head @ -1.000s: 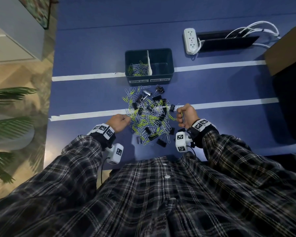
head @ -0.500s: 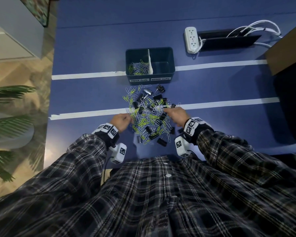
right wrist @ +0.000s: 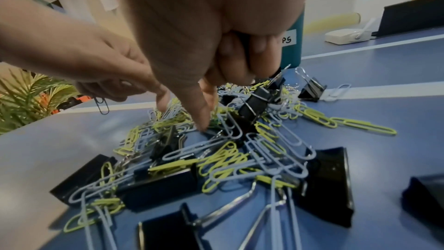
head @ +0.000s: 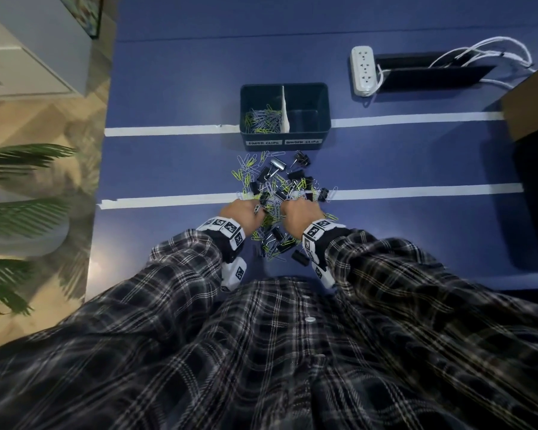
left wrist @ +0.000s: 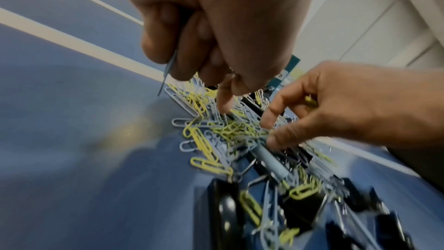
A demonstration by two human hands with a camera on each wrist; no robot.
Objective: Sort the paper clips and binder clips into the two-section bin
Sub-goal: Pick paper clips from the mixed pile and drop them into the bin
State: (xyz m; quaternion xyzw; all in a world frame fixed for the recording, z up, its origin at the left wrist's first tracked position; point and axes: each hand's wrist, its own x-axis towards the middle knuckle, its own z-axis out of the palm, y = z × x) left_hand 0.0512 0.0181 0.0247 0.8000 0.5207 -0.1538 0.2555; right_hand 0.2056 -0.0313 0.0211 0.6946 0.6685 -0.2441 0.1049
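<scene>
Mixed pile (head: 277, 200) of paper clips and binder clips on the blue bench (head: 174, 169), just in front of the two-section bin (head: 284, 141) (left section holds paper clips). Head view: both hands meet over the pile. Left wrist view alone shows the left hand (left wrist: 216, 31) curled, pinching a grey paper clip (left wrist: 167, 71). Right wrist view: right hand (right wrist: 211, 31) curled round a black binder clip (right wrist: 245, 45), forefinger probing the pile.

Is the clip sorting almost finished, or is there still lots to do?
Lots left. Some paper clips already lie in the bin's left section; the right section looks empty. The left hand holds a grey clip, and the right hand digs in the mixed pile, which stays big.
</scene>
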